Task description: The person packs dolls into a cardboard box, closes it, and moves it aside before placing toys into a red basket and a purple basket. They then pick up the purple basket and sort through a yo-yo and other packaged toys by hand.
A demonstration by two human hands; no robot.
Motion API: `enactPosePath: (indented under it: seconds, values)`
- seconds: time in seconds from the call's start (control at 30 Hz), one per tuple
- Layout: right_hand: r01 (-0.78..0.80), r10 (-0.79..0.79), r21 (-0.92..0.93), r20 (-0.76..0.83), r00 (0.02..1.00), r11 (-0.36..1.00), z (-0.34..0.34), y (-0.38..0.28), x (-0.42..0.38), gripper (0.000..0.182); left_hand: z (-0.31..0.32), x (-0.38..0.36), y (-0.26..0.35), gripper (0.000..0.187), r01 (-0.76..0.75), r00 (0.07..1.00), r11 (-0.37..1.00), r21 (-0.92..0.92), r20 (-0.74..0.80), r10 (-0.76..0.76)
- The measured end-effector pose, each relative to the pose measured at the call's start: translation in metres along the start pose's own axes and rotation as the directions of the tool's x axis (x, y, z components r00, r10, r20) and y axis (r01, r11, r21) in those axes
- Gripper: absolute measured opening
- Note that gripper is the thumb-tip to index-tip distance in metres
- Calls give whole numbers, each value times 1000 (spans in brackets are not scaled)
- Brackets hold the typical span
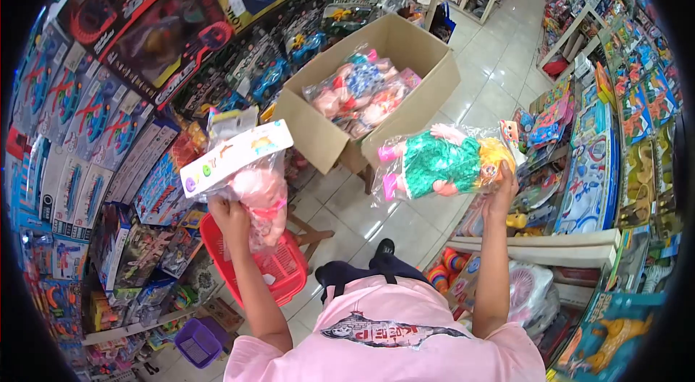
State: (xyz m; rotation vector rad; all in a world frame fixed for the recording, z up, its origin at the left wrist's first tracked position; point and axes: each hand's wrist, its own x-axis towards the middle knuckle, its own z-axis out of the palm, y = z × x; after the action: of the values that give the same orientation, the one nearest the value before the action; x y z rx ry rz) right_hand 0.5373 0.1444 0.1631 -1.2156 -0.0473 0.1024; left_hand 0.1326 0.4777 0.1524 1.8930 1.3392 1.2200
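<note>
My left hand (230, 217) is closed on a clear plastic bag with a pink doll (257, 194) in it; a white printed header card (235, 158) runs across its top. Out to the right, my right hand (501, 190) grips a bagged doll (441, 161) at its head end. That doll has yellow hair, a green dress and pink shoes, and lies sideways in its clear wrapping. Between and beyond my hands stands an open cardboard box (427, 82) holding several more bagged dolls (365, 89).
A red plastic basket (279, 277) sits below my left hand, with a purple basket (199, 342) on the floor nearby. Shelves of packaged toys (87, 129) line the left, and more toy shelves (586, 158) the right. A tiled aisle (499, 49) runs off at the back.
</note>
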Motion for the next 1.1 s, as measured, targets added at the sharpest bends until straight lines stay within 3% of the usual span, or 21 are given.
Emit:
enactPosePath:
  seconds: [0.07, 0.13, 0.2, 0.23, 0.33, 0.5, 0.6, 0.63, 0.67, 0.7, 0.73, 0.8, 0.83, 0.93, 0.97, 1.1]
  values:
    - [-42, 41, 12, 27, 999, 999, -4, -4, 31, 38, 38, 14, 19, 21, -47, 999, 987, -153, 12, 49]
    - [-1, 0, 3, 30, 1000, 1000, 7, -6, 61, 37, 73, 29, 48, 23, -324, 943, 946, -33, -89, 320]
    - [13, -13, -20, 4, 1000, 1000, 21, -3, 95, 40, 96, 41, 120, 27, -356, 934, 915, -189, -42, 355]
    - [19, -14, -63, 85, 996, 998, 35, -5, 107, 42, 106, 48, 133, 32, -402, 914, 908, -123, 15, 406]
    - [32, -6, -125, 205, 979, 992, 79, 9, 153, 46, 149, 69, 158, 34, -529, 844, 844, -90, 42, 534]
    - [-15, 72, -196, 286, 956, 980, 162, 39, 221, 47, 223, 100, 168, 40, -594, 792, 801, -76, 119, 598]
    - [41, 41, -232, 340, 940, 972, 204, 50, 254, 46, 261, 114, 184, 36, -620, 772, 781, -71, 120, 624]
    - [298, -195, -269, 351, 916, 916, 216, 52, 266, 45, 269, 115, 197, 39, -631, 769, 776, -28, 110, 629]
    - [534, -418, -296, 373, 828, 792, 231, 43, 266, 44, 277, 119, 208, 39, -627, 772, 778, -27, 107, 626]
    - [547, -451, -151, 412, 792, 823, 240, 30, 266, 41, 284, 122, 217, 36, -664, 738, 747, -36, 130, 663]
    - [544, -443, -153, 423, 791, 825, 245, 19, 270, 41, 290, 123, 224, 33, -696, 704, 717, -45, 156, 693]
    - [922, -697, -200, 606, 383, 332, 255, 4, 282, 36, 306, 121, 228, 23, -695, 705, 719, 31, 232, 671]
    - [958, -702, -168, 653, 285, 233, 263, -9, 280, 36, 319, 118, 224, 20, -696, 694, 715, 58, 308, 651]
    - [971, -584, -97, 784, 209, 218, 281, 5, 296, 39, 358, 106, 216, 18, -690, 684, 715, 114, 426, 592]
    - [953, -472, -116, 848, 241, 278, 284, 10, 296, 43, 370, 100, 214, 17, -685, 680, 717, 132, 470, 563]
    - [931, -286, -104, 934, 212, 349, 284, 89, 330, 44, 426, 72, 204, 19, -616, 754, 762, 202, 431, 495]
